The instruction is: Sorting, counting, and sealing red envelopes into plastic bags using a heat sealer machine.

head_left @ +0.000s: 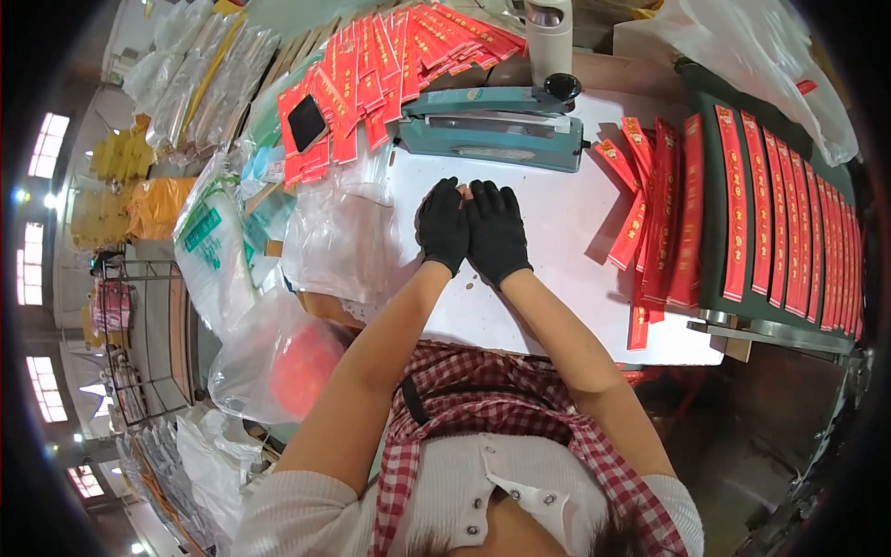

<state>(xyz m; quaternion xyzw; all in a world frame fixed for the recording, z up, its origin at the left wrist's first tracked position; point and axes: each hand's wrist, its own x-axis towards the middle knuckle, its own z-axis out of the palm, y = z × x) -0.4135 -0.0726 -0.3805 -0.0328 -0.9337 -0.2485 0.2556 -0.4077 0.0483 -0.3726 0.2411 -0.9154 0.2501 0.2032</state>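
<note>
My left hand (444,225) and my right hand (498,228), both in black gloves, lie side by side on the white tabletop (557,292). Their fingers stretch away from me, palms down, and I see nothing held in either. Just beyond the fingertips stands a blue-green bag sealer (492,139) with a long arm. To the left of my left hand lies a stack of clear plastic bags (339,243). Long red printed packets (664,218) overlap in a loose pile at the right.
A dark green belt (707,241) on the right carries a row of red packets (733,204). More red packets (371,65) fan out at the far left, under a black phone (307,123). A pale bottle (550,42) stands behind the sealer. Plastic sacks (213,237) crowd the left.
</note>
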